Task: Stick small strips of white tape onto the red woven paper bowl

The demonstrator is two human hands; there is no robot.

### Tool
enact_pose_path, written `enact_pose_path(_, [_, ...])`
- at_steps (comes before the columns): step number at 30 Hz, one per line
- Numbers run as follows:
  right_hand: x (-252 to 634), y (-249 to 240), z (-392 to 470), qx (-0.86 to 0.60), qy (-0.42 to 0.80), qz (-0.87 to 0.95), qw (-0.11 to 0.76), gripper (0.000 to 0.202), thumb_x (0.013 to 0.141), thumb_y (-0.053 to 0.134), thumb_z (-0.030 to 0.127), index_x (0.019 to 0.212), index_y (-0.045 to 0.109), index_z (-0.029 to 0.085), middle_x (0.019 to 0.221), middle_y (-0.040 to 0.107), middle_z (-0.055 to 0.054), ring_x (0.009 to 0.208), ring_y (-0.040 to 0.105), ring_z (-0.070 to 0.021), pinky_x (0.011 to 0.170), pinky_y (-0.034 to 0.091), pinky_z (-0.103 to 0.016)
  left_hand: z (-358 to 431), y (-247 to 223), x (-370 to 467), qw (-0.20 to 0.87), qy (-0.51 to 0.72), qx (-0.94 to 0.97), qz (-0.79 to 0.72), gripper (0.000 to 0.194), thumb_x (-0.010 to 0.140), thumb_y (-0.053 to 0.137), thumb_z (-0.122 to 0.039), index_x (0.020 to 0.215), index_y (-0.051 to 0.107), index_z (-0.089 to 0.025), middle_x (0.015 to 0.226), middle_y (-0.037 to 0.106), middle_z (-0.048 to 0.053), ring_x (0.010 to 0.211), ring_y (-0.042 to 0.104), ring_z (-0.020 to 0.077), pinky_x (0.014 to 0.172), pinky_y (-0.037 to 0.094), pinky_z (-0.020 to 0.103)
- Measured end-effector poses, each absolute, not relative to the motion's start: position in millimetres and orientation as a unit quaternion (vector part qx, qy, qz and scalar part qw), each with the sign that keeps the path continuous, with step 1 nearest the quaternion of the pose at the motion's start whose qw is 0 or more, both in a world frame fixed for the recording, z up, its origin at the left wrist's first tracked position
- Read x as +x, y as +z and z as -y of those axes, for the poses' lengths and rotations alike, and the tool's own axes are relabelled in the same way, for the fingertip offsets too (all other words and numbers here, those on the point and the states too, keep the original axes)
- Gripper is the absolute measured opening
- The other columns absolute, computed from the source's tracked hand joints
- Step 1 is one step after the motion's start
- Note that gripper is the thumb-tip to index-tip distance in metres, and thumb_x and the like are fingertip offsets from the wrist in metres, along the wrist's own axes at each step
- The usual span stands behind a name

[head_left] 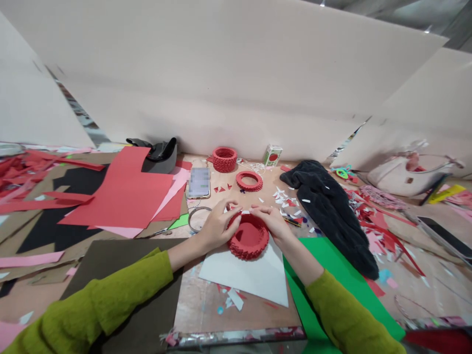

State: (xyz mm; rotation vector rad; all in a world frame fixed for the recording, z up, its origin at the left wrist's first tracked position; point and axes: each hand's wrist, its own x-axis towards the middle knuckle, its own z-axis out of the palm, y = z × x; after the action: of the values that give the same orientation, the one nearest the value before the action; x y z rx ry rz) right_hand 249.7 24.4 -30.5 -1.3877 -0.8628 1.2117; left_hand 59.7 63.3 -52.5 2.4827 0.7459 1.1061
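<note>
A round red dish-like piece with a bumpy rim of small folded units (249, 238) rests on a white sheet (254, 285) in front of me. My left hand (220, 226) is closed at its far left rim, thumb and fingers pressed together there. On the far right side, my right hand (272, 221) has its fingers pinched together by the rim. A tiny white scrap (245, 212) shows between the two hands; which fingers touch it I cannot tell. Farther back stand a taller red ring (224, 160) and a flat red ring (249, 182).
Red sheets (121, 196) and a grey cap (164, 155) lie left, near a phone (199, 183), a tape roll (193, 219) and scissors (162, 232). To the right are a dark fuzzy cloth (328, 211), a green sheet (339, 275), paper scraps and a pale bag (401, 172). White panels rise behind.
</note>
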Motion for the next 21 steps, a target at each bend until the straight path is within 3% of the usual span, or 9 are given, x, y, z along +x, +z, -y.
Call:
enact_pose_path(7, [248.3,-30.5,-24.5,-0.584,0.499,0.362,0.528,0.034,0.050,0.083,0.042,0.069,0.075,0.015,0.120,0.067,-0.013,0.087,0.068,-0.0259,0.082,0.052,-0.038,-65.2,-55.9,56.9,0.100,0.371,0.890,-0.245,0.037,0.094,0.046,-0.027,0.125,0.064,-0.017,0.125,0.053,0.017,0.112,0.053,0.0265,0.095,0.045,0.043])
enact_pose_path(13, [249.4,-33.4,-25.3,-0.599,0.484,0.377,0.514,0.035,0.054,0.080,0.043,0.073,0.075,0.014,0.087,0.074,-0.011,0.079,0.068,-0.0241,0.075,0.052,-0.035,-64.9,-53.8,57.2,0.060,0.369,0.895,-0.243,0.035,0.096,0.043,-0.026,0.119,0.068,-0.017,0.122,0.058,0.016,0.109,0.055,0.0260,0.092,0.045,0.042])
enact_pose_path(21, [248.6,-36.2,-27.9,-0.630,0.369,0.478,0.489,0.024,0.064,0.073,0.038,0.068,0.073,0.014,0.098,0.073,-0.012,0.087,0.068,-0.0246,0.080,0.050,-0.034,-63.6,-47.1,56.8,0.022,0.329,0.910,-0.251,0.035,0.098,0.039,-0.027,0.116,0.068,-0.018,0.117,0.061,0.013,0.102,0.055,0.0246,0.087,0.044,0.040])
